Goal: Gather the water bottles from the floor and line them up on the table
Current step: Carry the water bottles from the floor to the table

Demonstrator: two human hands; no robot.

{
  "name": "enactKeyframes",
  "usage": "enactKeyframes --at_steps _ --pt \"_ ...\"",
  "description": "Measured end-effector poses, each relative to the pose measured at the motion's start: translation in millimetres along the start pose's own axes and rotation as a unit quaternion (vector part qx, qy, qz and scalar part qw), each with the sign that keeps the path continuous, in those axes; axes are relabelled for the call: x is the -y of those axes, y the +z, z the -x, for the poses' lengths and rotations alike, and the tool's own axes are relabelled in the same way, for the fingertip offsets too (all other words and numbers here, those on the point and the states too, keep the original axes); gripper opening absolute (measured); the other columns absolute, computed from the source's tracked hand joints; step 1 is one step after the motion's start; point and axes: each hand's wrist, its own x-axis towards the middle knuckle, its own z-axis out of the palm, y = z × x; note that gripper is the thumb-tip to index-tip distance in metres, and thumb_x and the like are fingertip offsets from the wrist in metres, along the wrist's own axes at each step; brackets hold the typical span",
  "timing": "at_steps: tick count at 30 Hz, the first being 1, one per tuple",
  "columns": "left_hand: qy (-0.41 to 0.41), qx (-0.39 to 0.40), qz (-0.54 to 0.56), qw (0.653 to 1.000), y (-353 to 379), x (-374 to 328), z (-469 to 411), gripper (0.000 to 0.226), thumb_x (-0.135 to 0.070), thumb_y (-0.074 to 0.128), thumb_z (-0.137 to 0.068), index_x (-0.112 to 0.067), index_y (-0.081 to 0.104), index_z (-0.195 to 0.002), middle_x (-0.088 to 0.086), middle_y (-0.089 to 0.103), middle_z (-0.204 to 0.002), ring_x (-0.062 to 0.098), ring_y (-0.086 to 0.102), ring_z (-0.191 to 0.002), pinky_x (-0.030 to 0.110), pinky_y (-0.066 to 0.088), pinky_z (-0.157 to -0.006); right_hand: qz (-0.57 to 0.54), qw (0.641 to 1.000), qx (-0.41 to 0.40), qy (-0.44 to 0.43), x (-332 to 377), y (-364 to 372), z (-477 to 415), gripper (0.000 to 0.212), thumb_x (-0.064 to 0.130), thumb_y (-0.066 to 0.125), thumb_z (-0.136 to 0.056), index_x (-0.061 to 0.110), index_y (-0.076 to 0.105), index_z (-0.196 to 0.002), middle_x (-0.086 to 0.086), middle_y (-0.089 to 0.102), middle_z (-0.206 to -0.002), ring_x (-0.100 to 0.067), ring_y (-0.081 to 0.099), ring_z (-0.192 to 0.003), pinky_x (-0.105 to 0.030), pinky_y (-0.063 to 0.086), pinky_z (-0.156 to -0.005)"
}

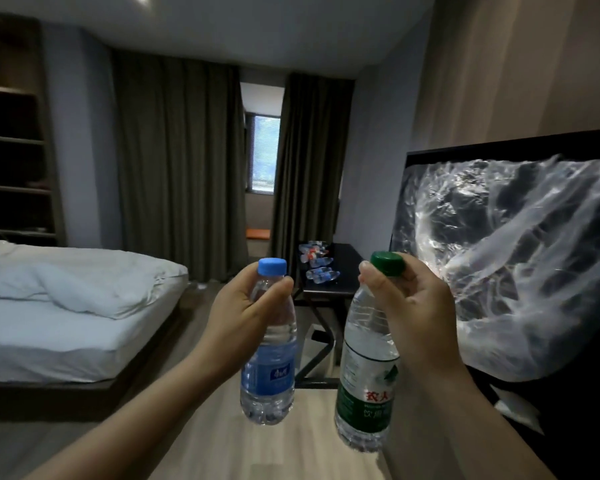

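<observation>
My left hand [241, 315] grips the neck of a clear bottle with a blue cap and blue label [269, 368], held upright in the air. A larger clear bottle with a green cap and green label [366, 386] hangs upright from my right hand [413, 313], which holds it just below the cap. Ahead stands a dark table [343, 271] against the right wall. Several bottles [317, 263] lie on its top, some in a heap at the far end.
A bed with white sheets [66, 317] fills the left side. A dark panel covered in clear plastic wrap [506, 258] leans at the right. Wooden floor [222, 438] runs between them toward the table. Dark curtains [177, 161] and a window are behind.
</observation>
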Motion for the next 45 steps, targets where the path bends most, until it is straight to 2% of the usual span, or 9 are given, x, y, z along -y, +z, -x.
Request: enactKeyframes --at_steps 3,8,13,16,20,31,35,41,45 --pt "0.006 -0.01 -0.009 1.0 -14 33 -32 0.006 -0.028 0.059 -0.09 -0.023 0.061 -0.088 0.004 0.066 -0.073 0.009 0.064 -0.065 0.014 0.051 -0.059 0.01 1.0 0.002 0.0 -31 31 -20 0.01 0.036 0.068 -0.086 0.026 0.067 -0.087 0.011 0.071 -0.082 -0.001 0.066 -0.076 -0.015 0.051 -0.069" --pt "-0.004 0.0 0.003 1.0 -44 83 -96 0.004 -0.029 0.059 -0.089 -0.025 0.062 -0.088 -0.009 0.067 -0.07 0.004 0.065 -0.063 0.011 0.048 -0.057 0.046 0.998 -0.011 0.029 -76 84 -64 0.025 0.055 0.063 -0.082 0.033 0.067 -0.091 0.011 0.072 -0.086 -0.008 0.069 -0.081 -0.041 0.057 -0.074" --pt "-0.004 0.0 0.003 1.0 -60 131 -154 0.005 -0.03 0.06 -0.089 -0.028 0.062 -0.085 -0.01 0.065 -0.068 0.002 0.063 -0.062 0.012 0.049 -0.057 0.024 0.999 -0.007 0.038 -119 131 -97 0.01 0.039 0.067 -0.086 0.028 0.067 -0.087 0.007 0.072 -0.081 -0.008 0.068 -0.075 -0.028 0.056 -0.067" --pt "-0.024 0.011 0.022 0.999 -61 162 -182 0.004 -0.031 0.06 -0.089 -0.028 0.062 -0.086 -0.006 0.065 -0.07 0.007 0.065 -0.066 0.019 0.053 -0.061 0.019 0.999 -0.001 0.049 -146 154 -115 0.01 0.035 0.067 -0.086 0.025 0.067 -0.085 0.004 0.07 -0.079 -0.01 0.067 -0.073 -0.024 0.054 -0.065" --pt "-0.026 0.018 0.019 0.999 -58 205 -225 0.004 -0.029 0.06 -0.089 -0.027 0.063 -0.088 -0.005 0.067 -0.072 0.007 0.066 -0.066 0.017 0.052 -0.06 0.002 0.998 0.001 0.058 -190 180 -145 0.009 0.033 0.067 -0.086 0.024 0.068 -0.085 0.004 0.071 -0.079 -0.009 0.067 -0.073 -0.017 0.052 -0.064" --pt "-0.011 0.016 -0.025 0.999 -45 323 -381 0.01 -0.03 0.06 -0.089 -0.028 0.061 -0.08 -0.007 0.062 -0.068 0.008 0.062 -0.066 0.024 0.054 -0.064 -0.019 0.998 -0.002 0.058 -341 248 -259 0.004 0.031 0.067 -0.087 0.028 0.068 -0.087 0.002 0.07 -0.082 -0.011 0.066 -0.075 -0.018 0.053 -0.064" --pt "-0.02 0.003 -0.023 1.0 -47 364 -433 0.013 -0.029 0.06 -0.09 -0.03 0.06 -0.076 -0.007 0.062 -0.065 0.005 0.062 -0.063 0.019 0.052 -0.06 -0.01 0.998 0.003 0.065 -388 277 -301 0.006 0.033 0.068 -0.086 0.027 0.069 -0.084 0.002 0.07 -0.082 -0.01 0.066 -0.076 -0.014 0.051 -0.065" --pt "-0.039 0.01 -0.024 0.999 -59 432 -508 0.012 -0.029 0.059 -0.089 -0.021 0.061 -0.082 0.008 0.065 -0.074 0.025 0.066 -0.073 0.042 0.056 -0.072 0.017 0.997 0.0 0.069 -458 333 -351 0.01 0.034 0.068 -0.087 0.025 0.068 -0.082 0.002 0.07 -0.08 -0.011 0.065 -0.074 -0.014 0.049 -0.063" --pt "-0.033 0.022 -0.017 0.999 -71 478 -560 0.011 -0.028 0.06 -0.089 -0.02 0.061 -0.082 0.005 0.066 -0.073 0.02 0.065 -0.071 0.038 0.055 -0.072 0.023 0.997 -0.022 0.074 -499 370 -381 0.009 0.036 0.068 -0.086 0.027 0.069 -0.084 0.003 0.071 -0.08 -0.01 0.066 -0.074 -0.013 0.05 -0.062"
